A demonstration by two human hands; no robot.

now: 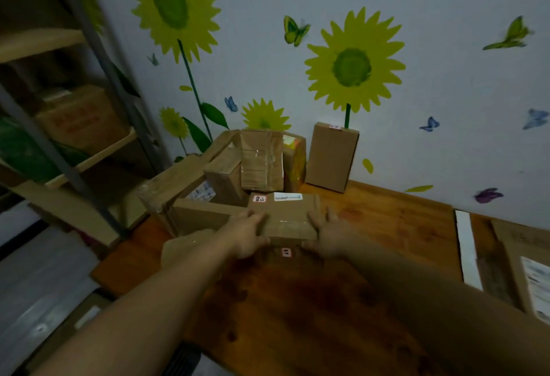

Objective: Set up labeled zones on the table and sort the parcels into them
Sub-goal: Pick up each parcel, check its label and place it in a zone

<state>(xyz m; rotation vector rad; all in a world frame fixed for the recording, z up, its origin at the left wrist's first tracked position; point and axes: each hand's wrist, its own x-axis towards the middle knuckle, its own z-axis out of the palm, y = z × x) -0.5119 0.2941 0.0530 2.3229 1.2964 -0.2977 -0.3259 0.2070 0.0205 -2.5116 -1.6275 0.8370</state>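
Wood, reddish-brown and worn, makes up the counter (387,227) I'm working over. At its far left sits the biggest thing, an open carton (190,215) with several unsorted parcels (262,161) stacked loosely in it. I take it for the supply pile, put at the edge so the middle stays free for zones. Right of the carton a brown parcel (331,157) stands on end against the wall, probably propped there so it takes up little room. Flat cardboard (520,256) lies at the right edge, and a shelf unit (89,152) stands off to the left.

The parcel in hand (285,218) is just near of the carton, flat, with its top face toward me so that its red-bordered sticker (259,199) and white shipping label (288,196) can be read. My left hand (245,237) grips its left side and my right hand (327,234) its right, fingers wrapped over the edges; two hands keep it level. I can't tell if it touches the wood.

Smallest is a red-bordered zone label (286,252) on the counter just near of the parcel. I judge this parcel is meant for that zone.
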